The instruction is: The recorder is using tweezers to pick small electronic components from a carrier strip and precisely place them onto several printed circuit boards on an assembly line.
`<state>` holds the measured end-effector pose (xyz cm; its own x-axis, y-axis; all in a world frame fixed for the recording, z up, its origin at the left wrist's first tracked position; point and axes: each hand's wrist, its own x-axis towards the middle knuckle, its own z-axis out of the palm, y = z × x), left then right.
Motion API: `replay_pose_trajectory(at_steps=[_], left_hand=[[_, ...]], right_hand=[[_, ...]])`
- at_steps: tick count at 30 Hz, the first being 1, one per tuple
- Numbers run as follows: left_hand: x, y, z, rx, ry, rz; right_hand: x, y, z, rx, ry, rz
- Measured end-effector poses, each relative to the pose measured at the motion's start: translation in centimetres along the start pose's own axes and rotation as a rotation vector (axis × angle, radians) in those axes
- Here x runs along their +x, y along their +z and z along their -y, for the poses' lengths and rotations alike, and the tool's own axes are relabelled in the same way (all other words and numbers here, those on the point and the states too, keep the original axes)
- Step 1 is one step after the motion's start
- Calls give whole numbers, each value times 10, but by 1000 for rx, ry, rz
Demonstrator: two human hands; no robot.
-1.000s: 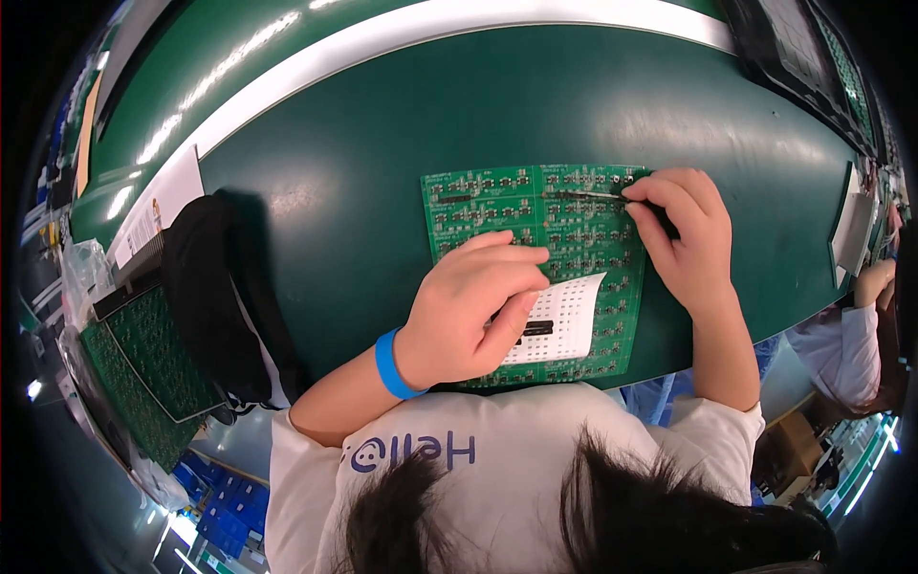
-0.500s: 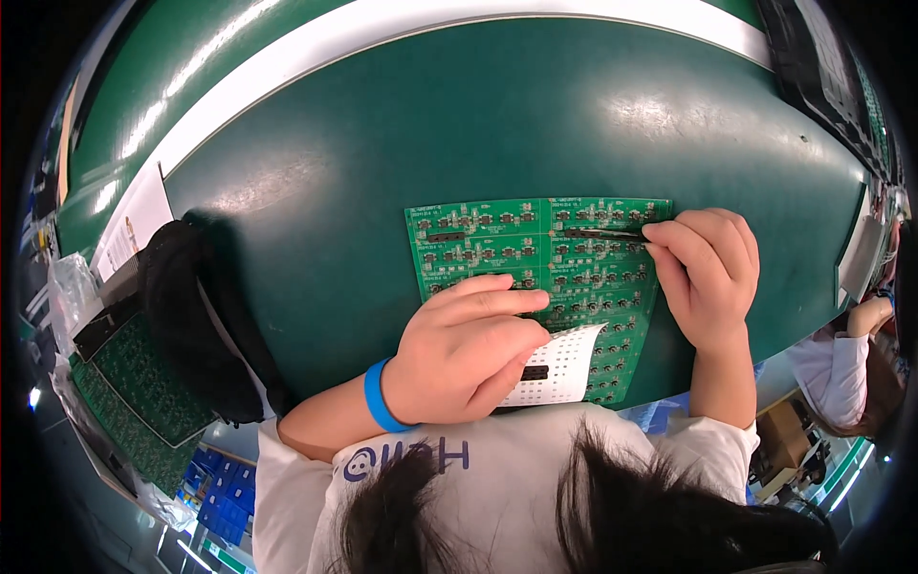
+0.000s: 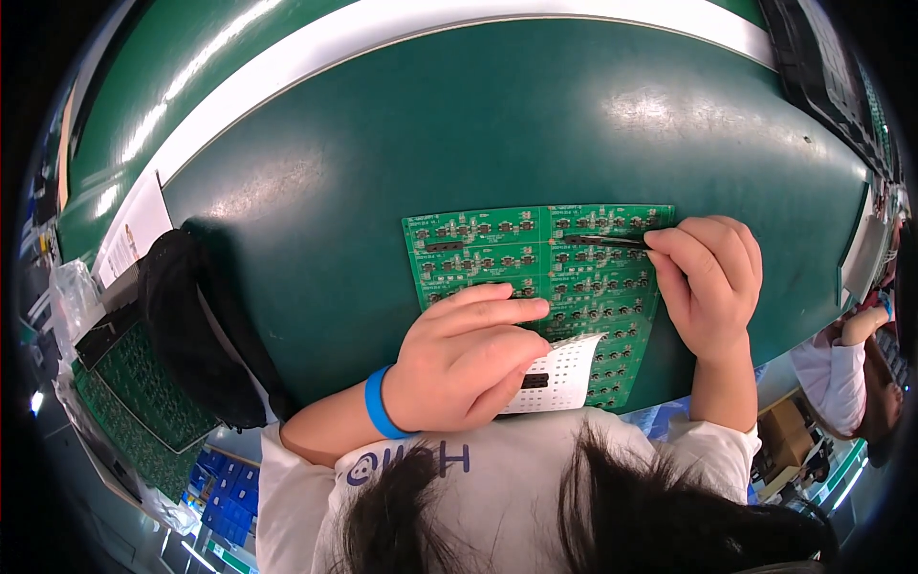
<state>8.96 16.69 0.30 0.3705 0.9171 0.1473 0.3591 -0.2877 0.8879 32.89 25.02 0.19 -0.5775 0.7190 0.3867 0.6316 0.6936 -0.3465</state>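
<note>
A green printed circuit board panel (image 3: 622, 311) with rows of small components lies on the table before me. My right hand (image 3: 708, 277) is closed in a pinch on dark tweezers (image 3: 617, 242), which reach left over the panel's upper right part. At their tip is a small black strip (image 3: 577, 240). Another black strip (image 3: 445, 247) sits on the panel's upper left. My left hand (image 3: 469, 359) lies across the panel's lower left, its thumb and fingers closed at the edge of a white perforated sheet (image 3: 572, 368). That sheet bears a black piece (image 3: 536, 381).
The dark green table mat (image 3: 382, 124) spreads around the panel. A black fabric item (image 3: 177, 325) lies at left, with more circuit panels (image 3: 143, 383) beyond it. A black tray (image 3: 832, 86) stands at far right. Another person's arm (image 3: 846, 359) shows at the right edge.
The whole scene sits slightly lower in the picture. The tweezers' arms look closer together, their tip still by the black strip. My left hand stays at the white sheet.
</note>
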Motion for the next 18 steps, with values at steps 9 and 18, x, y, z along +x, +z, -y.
replay_pose_trajectory(at_steps=[9, 18], left_hand=[[-1, 1, 1, 3, 4, 12], [-1, 0, 0, 7, 16, 19]], right_hand=[[-1, 0, 1, -7, 7, 10], [-1, 0, -1, -1, 9, 3]])
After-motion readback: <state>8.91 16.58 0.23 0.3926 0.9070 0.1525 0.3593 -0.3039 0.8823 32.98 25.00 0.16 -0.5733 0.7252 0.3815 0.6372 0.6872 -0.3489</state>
